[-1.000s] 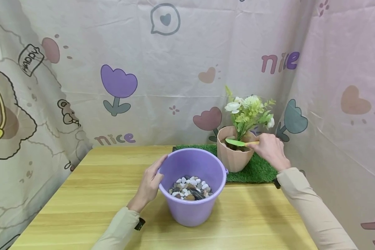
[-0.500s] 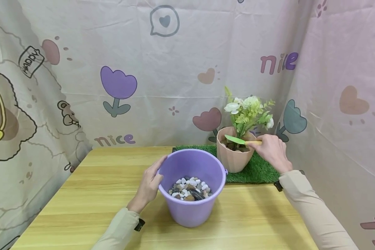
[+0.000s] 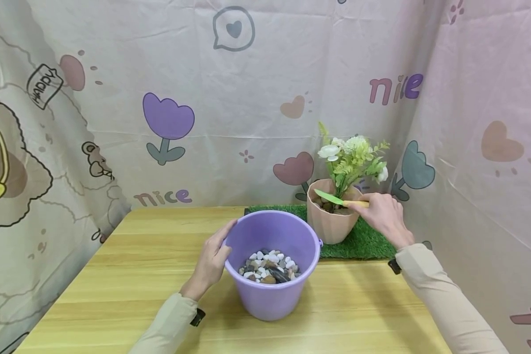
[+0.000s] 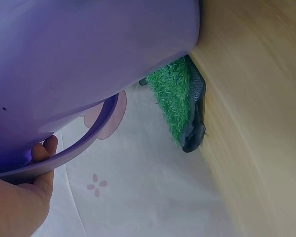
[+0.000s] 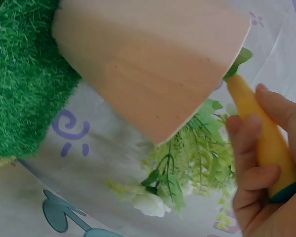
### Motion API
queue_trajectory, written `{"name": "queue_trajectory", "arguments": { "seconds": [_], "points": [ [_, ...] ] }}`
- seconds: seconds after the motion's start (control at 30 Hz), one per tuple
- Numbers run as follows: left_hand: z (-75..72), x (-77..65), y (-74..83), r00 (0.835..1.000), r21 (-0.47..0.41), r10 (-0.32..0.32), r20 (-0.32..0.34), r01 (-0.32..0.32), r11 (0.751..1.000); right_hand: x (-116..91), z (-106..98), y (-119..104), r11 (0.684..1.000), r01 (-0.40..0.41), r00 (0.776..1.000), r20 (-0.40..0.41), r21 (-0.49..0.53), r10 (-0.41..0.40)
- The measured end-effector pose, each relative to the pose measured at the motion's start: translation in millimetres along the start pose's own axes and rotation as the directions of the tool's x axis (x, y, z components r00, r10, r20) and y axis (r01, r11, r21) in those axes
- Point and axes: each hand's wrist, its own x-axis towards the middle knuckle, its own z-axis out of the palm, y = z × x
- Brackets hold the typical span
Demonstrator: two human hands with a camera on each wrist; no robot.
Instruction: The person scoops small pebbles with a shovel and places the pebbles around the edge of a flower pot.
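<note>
In the head view, my left hand [image 3: 212,258] grips the left rim of a purple bucket [image 3: 272,300]. White, brown and dark pebbles [image 3: 270,265] cover the bucket's bottom. My right hand [image 3: 382,216] holds a small garden trowel by its yellow handle [image 5: 261,138], fingers curled round it. The trowel's green blade [image 3: 329,197] is over the mouth of a pinkish flowerpot [image 3: 332,226], its tip tilted up to the left. Stones [image 3: 325,205] show inside the pot around the stems of a white-flowered plant [image 3: 351,157]. In the right wrist view the pot wall hides most of the blade.
A green artificial grass mat [image 3: 371,241] lies under the flowerpot at the back right of the wooden table [image 3: 159,246]. Patterned cloth [image 3: 248,98] hangs behind the table and along both sides. The bucket stands in front of the mat's left part.
The trowel's blade has shifted slightly left, with its tip rising, over the flowerpot. My left hand and the bucket have stayed in place.
</note>
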Motion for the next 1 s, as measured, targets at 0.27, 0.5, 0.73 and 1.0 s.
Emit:
{"name": "queue_trajectory", "arguments": {
  "seconds": [0.27,0.5,0.73,1.0],
  "points": [
    [1.1,-0.5,-1.4,1.000,-0.006,0.002,-0.002,-0.002,1.000,-7,9,-8,0.986,0.107,0.990,-0.109,0.125,-0.094],
    [0.6,-1.1,-0.8,1.000,-0.009,-0.001,-0.004,0.001,1.000,-11,14,-22,0.953,0.218,0.967,-0.180,0.212,-0.181],
    [0.6,-1.8,-0.8,1.000,-0.018,-0.012,-0.003,0.012,1.000,-15,18,-33,0.912,0.364,0.920,-0.223,0.188,-0.321],
    [0.3,-1.1,0.3,1.000,-0.021,-0.015,-0.002,0.015,1.000,-22,15,-51,0.882,0.374,0.921,-0.221,0.285,-0.319]
  ]
}}
